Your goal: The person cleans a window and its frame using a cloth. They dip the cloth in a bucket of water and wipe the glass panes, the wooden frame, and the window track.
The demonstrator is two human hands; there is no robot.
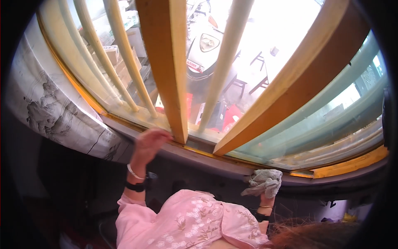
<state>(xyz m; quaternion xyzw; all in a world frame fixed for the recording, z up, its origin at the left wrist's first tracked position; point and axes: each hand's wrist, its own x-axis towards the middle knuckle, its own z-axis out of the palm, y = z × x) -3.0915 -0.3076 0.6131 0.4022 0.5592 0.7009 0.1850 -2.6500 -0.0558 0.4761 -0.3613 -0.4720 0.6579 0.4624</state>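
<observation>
My left hand is raised at the sill, bent at the wrist, with its slightly blurred fingers reaching to the right. The fingertips are at the foot of a wooden window upright; whether they touch it, I cannot tell. Nothing shows in that hand. A crumpled grey-white cloth is bunched in my right hand, just below the lower window frame on the right. The cloth covers most of that hand's fingers. A second wooden upright slants up to the right between my hands.
Pale vertical bars stand behind the window glass. A curtain with a printed ink landscape hangs at the left. Beyond the window are a white scooter, cardboard boxes and dark stools.
</observation>
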